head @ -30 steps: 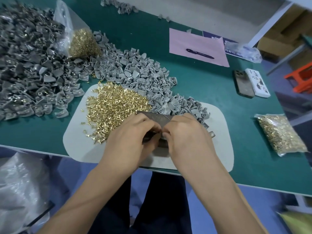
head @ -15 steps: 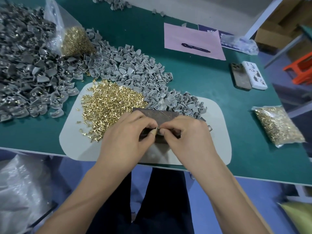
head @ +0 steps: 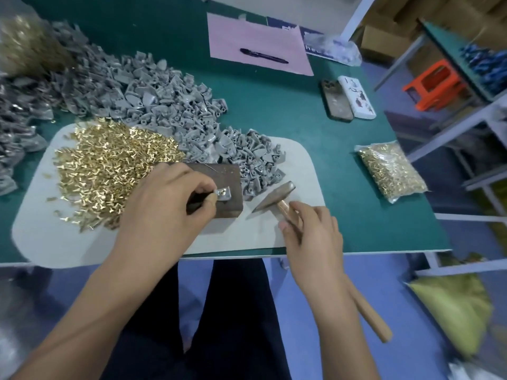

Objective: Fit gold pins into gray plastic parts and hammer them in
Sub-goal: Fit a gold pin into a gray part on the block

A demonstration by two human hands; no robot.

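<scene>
The gray part point(head: 223, 193) sits on top of a dark block point(head: 219, 185), near its front edge. A gold pin point(head: 223, 191) shows in the part, its shiny head facing up. The left hand point(head: 167, 207) pinches the part at its left side, thumb and finger curled tight on it, and presses it to the block.

The part is small and looks light and hard, like stiff plastic. It could skid or tip when hit, so I think it is best held by its edge, low down, with fingers away from the pin. The pin is tiny and smooth and could bend or pop out if it is struck crooked.

The right hand point(head: 310, 234) is wrapped round the wooden handle of the hammer point(head: 277, 197), close up by the head. The metal head rests just right of the block, not touching the part. The hammer looks heavier than the part, so little taps should do.

Block and hammer lie on a white mat point(head: 296, 160). A pile of loose pins point(head: 109, 168) lies left of the block, and a pile of spare parts point(head: 192, 122) lies behind it.
</scene>
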